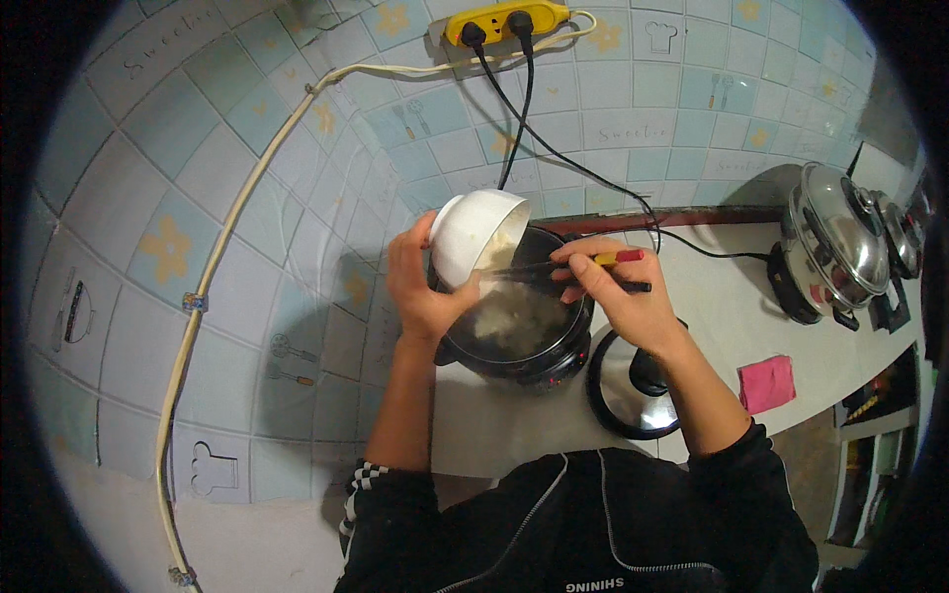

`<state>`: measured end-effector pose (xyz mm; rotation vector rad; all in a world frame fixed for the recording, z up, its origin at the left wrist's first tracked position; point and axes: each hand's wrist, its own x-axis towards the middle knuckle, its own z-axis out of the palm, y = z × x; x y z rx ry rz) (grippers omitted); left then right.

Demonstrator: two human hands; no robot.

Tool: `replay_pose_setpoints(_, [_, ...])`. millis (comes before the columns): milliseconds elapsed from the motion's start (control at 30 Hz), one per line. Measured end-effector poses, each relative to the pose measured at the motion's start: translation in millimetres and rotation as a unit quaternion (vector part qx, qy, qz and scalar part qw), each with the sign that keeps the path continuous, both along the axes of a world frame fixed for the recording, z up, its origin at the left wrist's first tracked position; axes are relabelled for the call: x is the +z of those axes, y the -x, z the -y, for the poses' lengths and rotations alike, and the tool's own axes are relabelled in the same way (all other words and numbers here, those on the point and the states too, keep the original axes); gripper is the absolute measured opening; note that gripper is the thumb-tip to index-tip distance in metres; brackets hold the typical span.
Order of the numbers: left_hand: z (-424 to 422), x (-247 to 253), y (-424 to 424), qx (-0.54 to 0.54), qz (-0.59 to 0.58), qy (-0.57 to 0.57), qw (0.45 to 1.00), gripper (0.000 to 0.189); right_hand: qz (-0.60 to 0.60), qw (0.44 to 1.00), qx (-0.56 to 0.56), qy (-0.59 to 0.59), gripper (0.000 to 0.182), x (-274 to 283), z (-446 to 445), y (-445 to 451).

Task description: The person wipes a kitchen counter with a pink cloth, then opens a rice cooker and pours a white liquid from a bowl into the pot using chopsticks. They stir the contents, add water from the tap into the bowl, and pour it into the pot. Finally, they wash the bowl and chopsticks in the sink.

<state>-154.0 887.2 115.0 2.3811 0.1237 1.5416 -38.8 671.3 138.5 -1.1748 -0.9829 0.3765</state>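
Note:
My left hand [422, 296] grips a white bowl [461, 237], tilted on its side with its mouth toward the right, above a black electric pot [519, 361]. Pale food [498, 252] lies inside the bowl near its lower rim. In my right hand [630, 296] is a pair of dark chopsticks [530, 273], one with a yellow and red end; their tips reach the bowl's mouth. Pale pieces [504, 320] sit in cloudy liquid in the pot, blurred by what looks like steam. Red lights glow on the pot's base.
A glass lid [623, 385] with a black rim lies right of the pot, partly under my right forearm. Farther right are a folded pink cloth [767, 384] and a lidded steel pot [838, 244]. Black cords run up to a yellow power strip [497, 24] on the tiled wall.

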Motion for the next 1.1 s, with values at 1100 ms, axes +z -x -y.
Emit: replay_pose_setpoints(1100, [-31, -36, 28, 0.065, -0.032, 0.036, 0.997, 0.075, 0.369, 0.850, 0.165, 0.339, 0.017, -74, -75, -24])
